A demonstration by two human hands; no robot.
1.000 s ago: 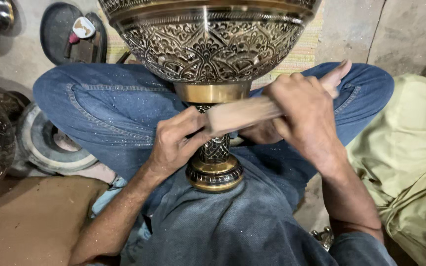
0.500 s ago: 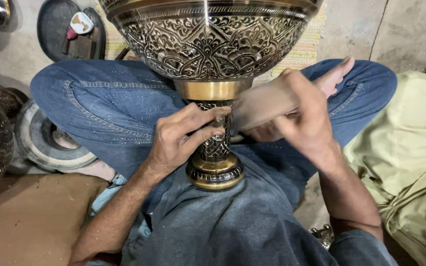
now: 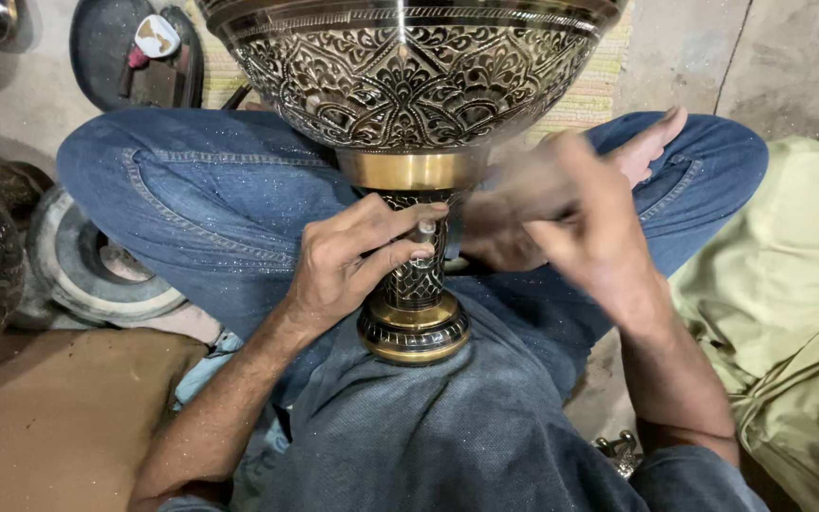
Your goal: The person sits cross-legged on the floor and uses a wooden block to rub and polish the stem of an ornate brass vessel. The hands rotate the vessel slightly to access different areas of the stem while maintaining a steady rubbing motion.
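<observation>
Metal throughout, so the vase (image 3: 409, 142) looks heavy and stiff to me, top-heavy with that wide engraved bowl over a thin stem, and probably slick on the polished brass bands. It lies across my lap, foot toward me. My left hand (image 3: 348, 265) is wrapped round the stem, where the engraving should give the surest grip. My right hand (image 3: 571, 213) is a blur beside the stem; I cannot tell what it grips.

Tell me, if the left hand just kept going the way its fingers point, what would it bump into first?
The left hand points right, and its fingers already lie on the patterned stem of the engraved metal vessel. So the stem comes first; beyond it is the blurred right hand, though depth is hard to judge.
</observation>
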